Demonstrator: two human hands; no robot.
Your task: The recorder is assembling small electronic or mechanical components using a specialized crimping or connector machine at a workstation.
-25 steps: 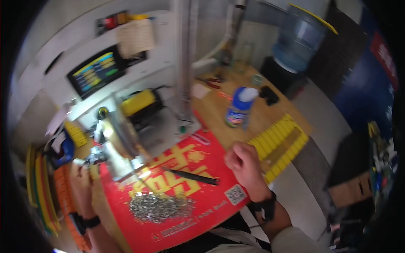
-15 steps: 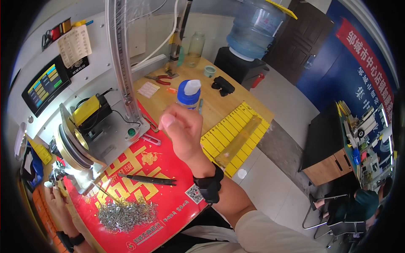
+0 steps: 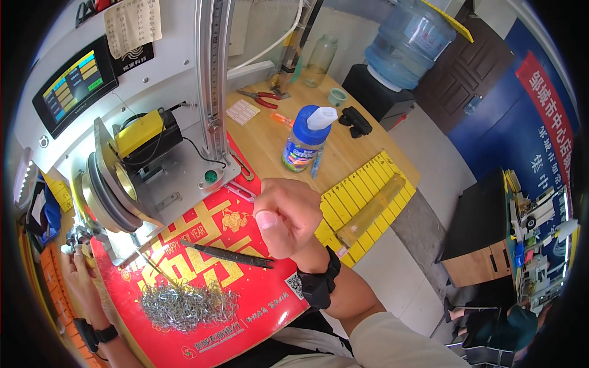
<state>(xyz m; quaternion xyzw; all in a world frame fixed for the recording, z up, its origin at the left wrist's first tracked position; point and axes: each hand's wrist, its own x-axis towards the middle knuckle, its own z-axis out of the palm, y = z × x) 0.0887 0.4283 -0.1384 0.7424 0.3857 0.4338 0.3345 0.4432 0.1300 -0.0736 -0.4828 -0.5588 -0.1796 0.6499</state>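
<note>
On the bench:
Right hand (image 3: 287, 216): fist closed, above red printed sheet (image 3: 242, 294).
Left hand (image 3: 76, 270): finger state unclear.
Bottle (image 3: 304, 138): blue, white cap.

Bright, even daylight with soft shadows; strong fisheye bending and dark vignette at the rim; sharp centre, slight blur toward edges.

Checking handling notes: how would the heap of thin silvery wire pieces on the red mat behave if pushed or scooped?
The heap of thin silvery wire pieces looks tangled, so it would probably drag as a clump. Strays likely shed onto the red mat. Probably light.
</note>
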